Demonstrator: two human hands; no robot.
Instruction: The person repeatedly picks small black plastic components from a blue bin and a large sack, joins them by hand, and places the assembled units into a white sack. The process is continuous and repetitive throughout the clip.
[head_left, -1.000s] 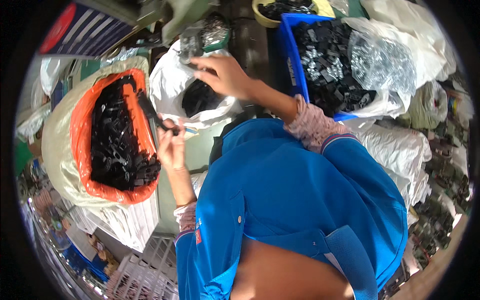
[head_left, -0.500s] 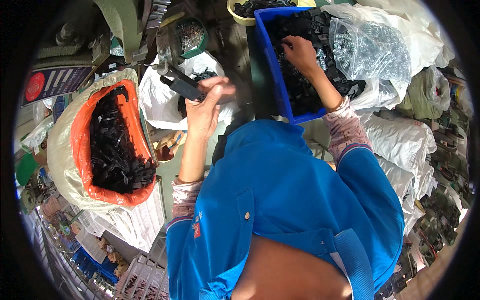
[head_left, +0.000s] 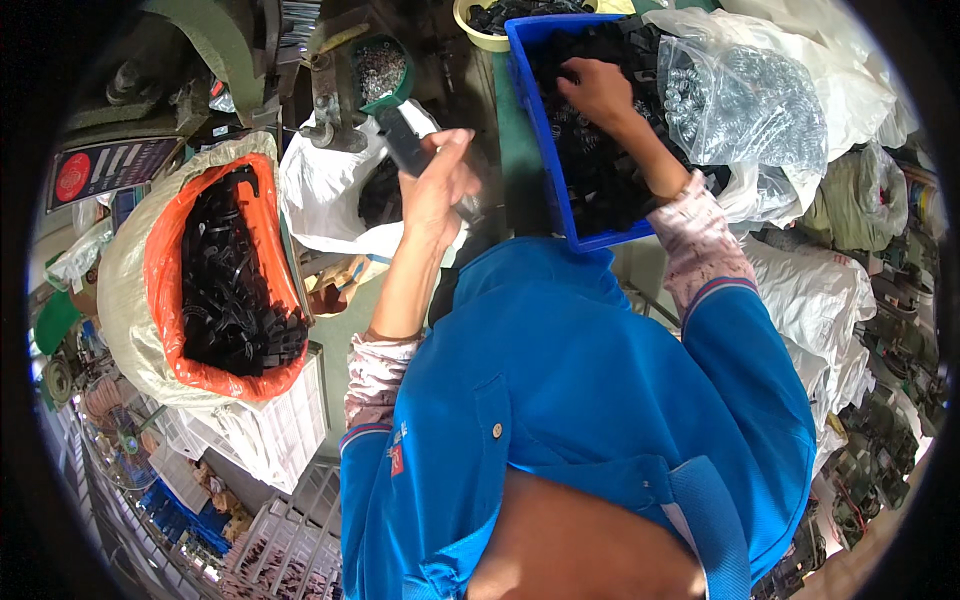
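My left hand point(head_left: 438, 190) is closed round a flat, elongated black plastic part point(head_left: 403, 143), which points up and away from the thumb. This hand is slightly blurred and hovers over the right side of a white bag point(head_left: 320, 190) holding dark pieces. At the right, my right hand point(head_left: 600, 95) reaches into a blue bin point(head_left: 548, 140) full of black plastic parts point(head_left: 590, 190). Its fingers are curled down among those parts, and whatever they grip is hidden.
A clear bag of metal springs point(head_left: 740, 100) lies over the bin's right side. To the left stands a sack with an orange liner point(head_left: 160, 290), filled with black parts. A green container of small metal pieces point(head_left: 402, 92) sits beside machinery point(head_left: 230, 50). A yellow bowl point(head_left: 485, 40) is behind.
My left hand has moved right and slightly away from me with the black part, off the metal fixture, and its fingers have curled in. My right hand has shifted slightly within the bin.
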